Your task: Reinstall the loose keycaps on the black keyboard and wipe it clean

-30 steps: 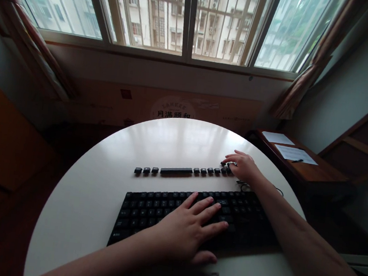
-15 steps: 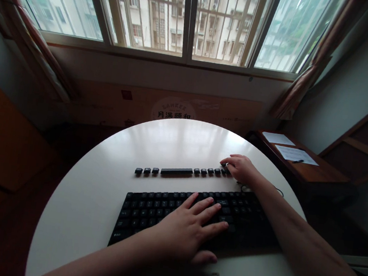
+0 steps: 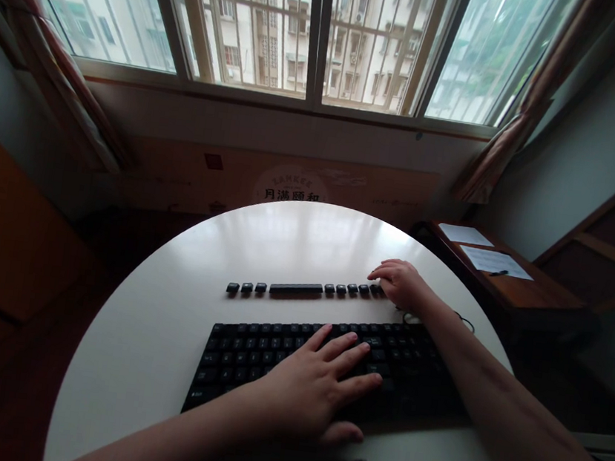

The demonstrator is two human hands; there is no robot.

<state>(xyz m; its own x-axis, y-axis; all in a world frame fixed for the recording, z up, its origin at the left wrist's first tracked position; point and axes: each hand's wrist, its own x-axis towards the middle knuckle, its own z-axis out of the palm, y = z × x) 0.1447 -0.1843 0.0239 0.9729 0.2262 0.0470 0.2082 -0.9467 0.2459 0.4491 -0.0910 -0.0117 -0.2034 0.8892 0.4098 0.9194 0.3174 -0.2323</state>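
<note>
Bare Hands, Bare Forearms

The left hand (image 3: 310,392) and right hand (image 3: 402,283) are ungloved, as are both wrists uncovered. The left hand has slim, tapering fingers and short nails. The left forearm (image 3: 186,436) is bare and smooth in outline; the right forearm (image 3: 495,384) is bare too, widening toward the elbow, with a small, faint mark along it.

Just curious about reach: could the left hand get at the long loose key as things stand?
Probably yes: the left hand lies spread on the keyboard, with only its far edge and bare table between the fingers and the long loose key.
</note>
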